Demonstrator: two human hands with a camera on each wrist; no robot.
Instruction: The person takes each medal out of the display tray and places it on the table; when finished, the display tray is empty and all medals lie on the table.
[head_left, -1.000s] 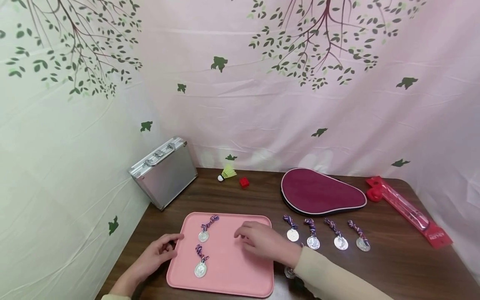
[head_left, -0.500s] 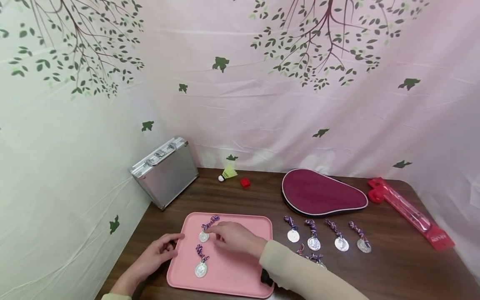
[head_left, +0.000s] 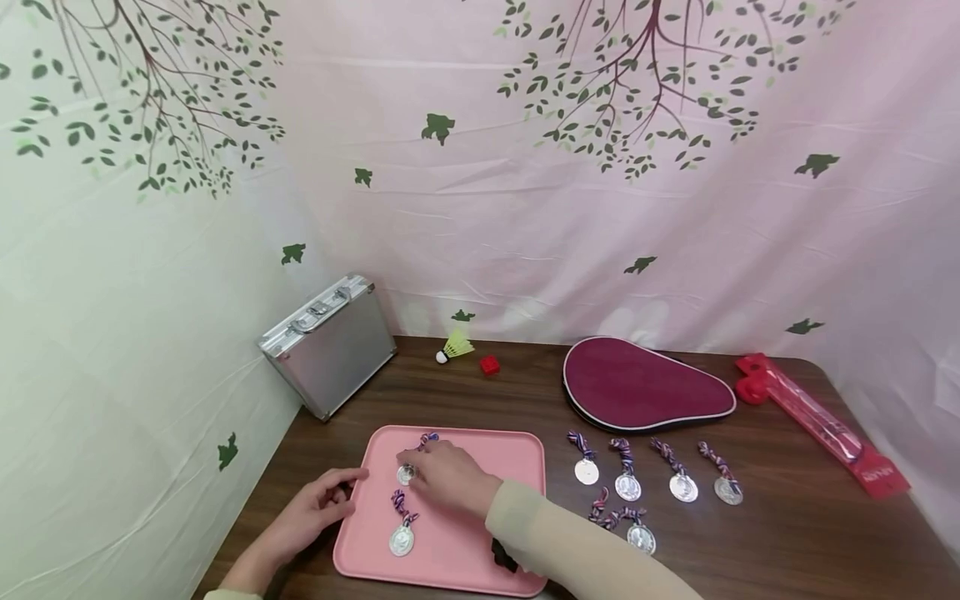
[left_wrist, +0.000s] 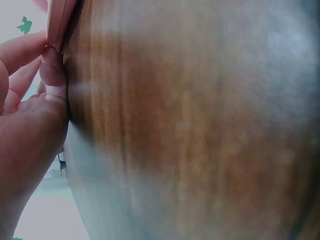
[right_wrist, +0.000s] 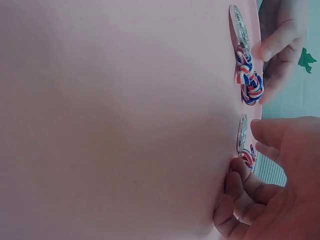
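Observation:
On a pink tray (head_left: 465, 542) lie two silver medals with knotted striped ribbons. My right hand (head_left: 450, 479) is at the farther medal (head_left: 406, 474), its fingers over the ribbon and covering part of it. In the right wrist view the thumb stands apart from the bent fingers (right_wrist: 245, 197), which are near or touching the striped knot (right_wrist: 247, 158); I see no firm pinch. The nearer medal (head_left: 401, 540) lies flat toward the tray's front left. My left hand (head_left: 311, 512) touches the tray's left rim with index finger and thumb, the other fingers loosely bent.
Right of the tray, several more medals (head_left: 627, 486) lie on the wooden table (head_left: 787, 550). Farther back are a silver case (head_left: 337, 350), a shuttlecock (head_left: 454, 346), a red block (head_left: 489, 365), a maroon paddle-shaped case (head_left: 645, 383) and a red package (head_left: 817, 421).
My right hand has moved left across the tray to the farther medal, now partly covering its ribbon. The sleeve no longer hides the medals right of the tray. The left hand has stayed put.

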